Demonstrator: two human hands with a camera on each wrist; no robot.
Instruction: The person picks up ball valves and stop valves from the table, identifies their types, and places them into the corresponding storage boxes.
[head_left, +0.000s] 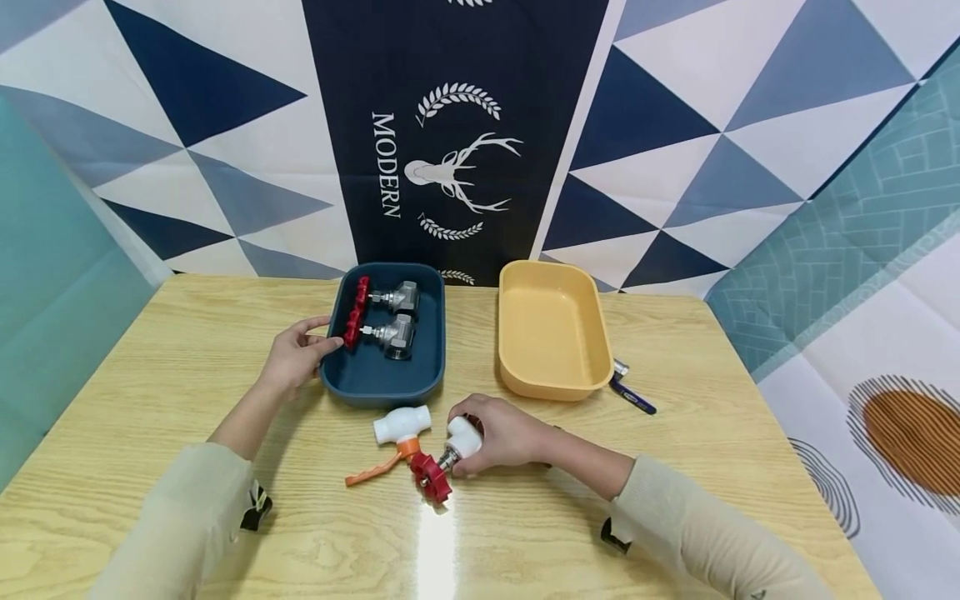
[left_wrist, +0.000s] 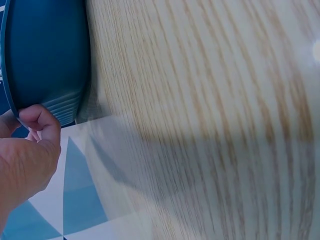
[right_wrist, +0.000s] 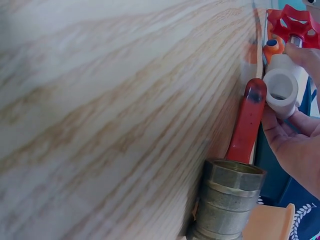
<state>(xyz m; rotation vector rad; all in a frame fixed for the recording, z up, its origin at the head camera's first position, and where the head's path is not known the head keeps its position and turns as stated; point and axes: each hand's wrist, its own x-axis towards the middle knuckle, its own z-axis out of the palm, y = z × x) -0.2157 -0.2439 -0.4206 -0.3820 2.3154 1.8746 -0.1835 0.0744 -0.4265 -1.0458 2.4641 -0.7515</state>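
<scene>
The right hand [head_left: 504, 429] is near the middle of the worktop [head_left: 187, 375], its fingers closed about the white body of a valve [head_left: 462, 437]. The red handwheel [head_left: 442, 482] of this valve faces near-left. Whether the valve touches the worktop cannot be determined.

The left hand [head_left: 296, 354] pinches the left rim of a blue bin [head_left: 386, 379], which stands at the far side, left of centre. Within the bin lie two metal valves, one far [head_left: 397, 297] and one near [head_left: 396, 333], both with red handwheels on their left side.

Just beside the held valve, to its left, a second white valve [head_left: 401, 425] lies on the worktop near the bin's near edge. Its orange lever [head_left: 375, 468] extends near-left. The held valve's handwheel overlaps that lever's base in the head view; contact cannot be confirmed.

The right wrist view records a metal valve [right_wrist: 232, 195] with a red lever [right_wrist: 247, 122] close to the right hand; from the head it is largely hidden.

To the right of the blue bin, and apart from it, stands a yellow bin [head_left: 551, 325], its floor bare. At its near right corner lies a valve with a blue lever [head_left: 636, 398], partly obscured by the bin.
</scene>
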